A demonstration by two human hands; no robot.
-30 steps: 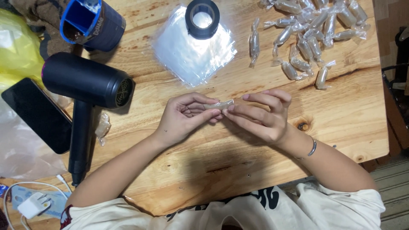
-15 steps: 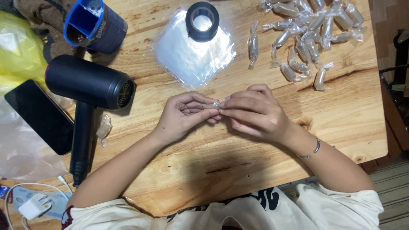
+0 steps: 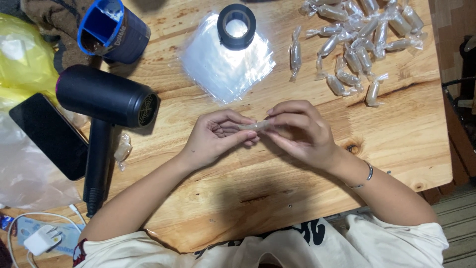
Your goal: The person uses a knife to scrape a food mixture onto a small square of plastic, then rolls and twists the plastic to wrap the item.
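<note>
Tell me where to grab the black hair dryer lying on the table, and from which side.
Take the hair dryer by its long straight handle, coming from above. It lies flat with the handle pointing toward the table's near edge; the barrel looks too thick to grip, and the phone crowds the handle's left side.

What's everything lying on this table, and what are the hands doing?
Wrapped pieces: a heap, too many to count, clear film, far right of the table.
Clear sheets: one stack, see-through, far middle.
Tape roll: one, black, on the sheets.
Hair dryer: one, black, left.
Phone: one, black, left edge.
Cup: one, blue and dark, far left.
Plug: one, white, near left corner.
Table: one, pale wood.
Left hand and right hand: together pinching one small wrapped piece.
</note>
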